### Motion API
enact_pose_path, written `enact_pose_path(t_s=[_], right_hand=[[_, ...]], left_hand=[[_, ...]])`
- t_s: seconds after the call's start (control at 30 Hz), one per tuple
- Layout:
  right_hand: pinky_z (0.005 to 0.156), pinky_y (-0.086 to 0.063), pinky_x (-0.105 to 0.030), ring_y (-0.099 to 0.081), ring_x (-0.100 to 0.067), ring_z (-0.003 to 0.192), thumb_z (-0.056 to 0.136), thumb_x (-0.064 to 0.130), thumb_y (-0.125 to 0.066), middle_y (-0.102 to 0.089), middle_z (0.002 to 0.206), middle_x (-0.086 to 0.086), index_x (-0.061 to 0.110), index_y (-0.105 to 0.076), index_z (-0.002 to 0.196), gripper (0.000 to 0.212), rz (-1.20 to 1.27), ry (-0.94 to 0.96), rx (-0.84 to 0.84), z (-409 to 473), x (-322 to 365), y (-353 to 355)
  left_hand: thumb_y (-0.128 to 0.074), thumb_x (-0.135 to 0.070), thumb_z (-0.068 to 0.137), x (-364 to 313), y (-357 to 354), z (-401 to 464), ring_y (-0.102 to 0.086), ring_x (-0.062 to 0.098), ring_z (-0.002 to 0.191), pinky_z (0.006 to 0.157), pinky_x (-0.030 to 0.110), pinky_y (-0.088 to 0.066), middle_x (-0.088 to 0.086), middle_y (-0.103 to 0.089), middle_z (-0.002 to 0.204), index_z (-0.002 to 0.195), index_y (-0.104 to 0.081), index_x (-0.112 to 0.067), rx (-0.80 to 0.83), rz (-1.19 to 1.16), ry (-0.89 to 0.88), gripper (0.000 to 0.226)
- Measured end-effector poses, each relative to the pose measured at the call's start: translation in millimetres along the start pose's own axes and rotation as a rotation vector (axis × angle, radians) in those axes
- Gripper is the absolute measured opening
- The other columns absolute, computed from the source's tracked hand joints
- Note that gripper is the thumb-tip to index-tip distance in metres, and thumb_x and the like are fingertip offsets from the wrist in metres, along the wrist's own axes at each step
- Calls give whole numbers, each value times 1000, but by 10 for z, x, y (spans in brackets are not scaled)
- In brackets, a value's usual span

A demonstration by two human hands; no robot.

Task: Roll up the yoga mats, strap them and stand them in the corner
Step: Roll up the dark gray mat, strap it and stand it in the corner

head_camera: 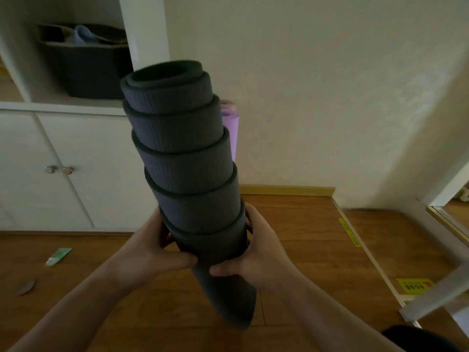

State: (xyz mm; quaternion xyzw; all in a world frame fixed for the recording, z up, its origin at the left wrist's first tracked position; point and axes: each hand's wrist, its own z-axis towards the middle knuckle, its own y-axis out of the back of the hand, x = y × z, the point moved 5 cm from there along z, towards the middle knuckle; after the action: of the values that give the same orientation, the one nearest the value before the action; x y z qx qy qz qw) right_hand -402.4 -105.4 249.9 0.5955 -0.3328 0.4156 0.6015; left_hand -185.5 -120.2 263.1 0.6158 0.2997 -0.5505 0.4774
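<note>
A dark grey yoga mat [182, 153] is rolled up and held upright in front of me, its layers telescoped upward like a cone, with a loose tail hanging below my hands. My left hand [157, 247] grips the roll's lower part from the left, fingers curled round it. My right hand [256, 250] grips it from the right, thumb across the front. A dark strap loop shows beside each hand; I cannot tell how it is fastened. Behind the roll, a purple rolled mat [230, 128] stands upright in the corner against the wall.
A white cabinet [66, 171] with doors and an open shelf holding a dark basket [86, 62] fills the left. On the wooden floor at left lie a green tube [59, 255] and a small dark object [25, 287]. A metal frame [436, 293] juts in at right.
</note>
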Motion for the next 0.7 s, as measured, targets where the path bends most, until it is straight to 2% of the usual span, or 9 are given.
enact_pose_path(t_s=[0.07, 0.13, 0.2, 0.3, 0.43, 0.5, 0.57, 0.63, 0.7], right_hand=[[114, -46, -43, -43, -6, 131, 44, 32, -105, -37, 135, 33, 48, -48, 138, 111, -70, -29, 46, 2, -71, -30], [113, -48, -41, -41, -13, 127, 42, 29, -106, -30, 128, 28, 49, -52, 130, 105, -108, -102, 93, -14, -155, -88], [106, -54, -36, -44, -10, 120, 45, 20, -106, -32, 120, 29, 45, -55, 123, 96, -117, -137, 129, -20, -186, -124], [106, -54, -34, -47, -2, 119, 50, 13, -103, -36, 122, 33, 47, -49, 128, 100, -134, -92, 117, -14, -128, -119], [109, -51, -38, -48, -8, 135, 55, 30, -97, -45, 144, 18, 50, -31, 147, 115, -23, 24, 131, -15, -17, -181], [112, -50, -40, -49, -9, 137, 55, 37, -101, -49, 146, 14, 47, -26, 151, 122, 4, 43, 151, -16, 13, -190], [111, -51, -41, -51, -7, 136, 52, 40, -104, -52, 144, 16, 46, -30, 150, 123, 26, 58, 121, -21, 46, -156], [107, -54, -39, -55, -3, 131, 49, 42, -105, -57, 138, 21, 48, -37, 145, 117, 30, 63, 49, -36, 67, -115], [105, -55, -38, -58, -1, 127, 47, 47, -104, -61, 134, 23, 50, -43, 140, 111, -1, 57, -15, -34, 51, -81]], left_hand=[[-102, -11, 59, -15, 19, -14, -65, 5, 120, 100, 31, -55, -16, -71, 124, 139, -50, -32, 22, 67, 16, 98], [-102, -12, 58, 2, -10, -36, -64, 0, 119, 93, 25, -57, -22, -69, 124, 138, -48, -37, 13, 131, 24, 99], [-103, -14, 55, 20, -57, -56, -62, -3, 118, 86, 21, -59, -24, -68, 124, 137, -47, -41, -11, 141, 24, 103], [-105, -23, 52, 14, -107, -63, -60, -4, 121, 88, 27, -61, -23, -66, 129, 140, -45, -46, -65, 127, -14, 109], [-106, -37, 47, 33, -94, -43, -56, -8, 124, 92, 18, -56, -26, -59, 135, 141, -37, -54, -127, 155, -34, 117], [-103, -49, 46, 57, -101, -32, -53, -7, 128, 98, 22, -54, -26, -53, 140, 147, -29, -55, -100, 171, -26, 126], [-99, -59, 50, 65, -127, -16, -49, -8, 132, 100, 25, -55, -29, -47, 145, 152, -17, -60, -24, 206, 2, 131], [-96, -52, 63, 51, -149, -2, -45, -9, 134, 101, 29, -55, -33, -44, 147, 151, -10, -66, 72, 225, 35, 124], [-89, -28, 79, 13, -145, 11, -48, -9, 132, 102, 29, -54, -32, -52, 142, 151, -18, -64, 151, 176, 54, 108]])
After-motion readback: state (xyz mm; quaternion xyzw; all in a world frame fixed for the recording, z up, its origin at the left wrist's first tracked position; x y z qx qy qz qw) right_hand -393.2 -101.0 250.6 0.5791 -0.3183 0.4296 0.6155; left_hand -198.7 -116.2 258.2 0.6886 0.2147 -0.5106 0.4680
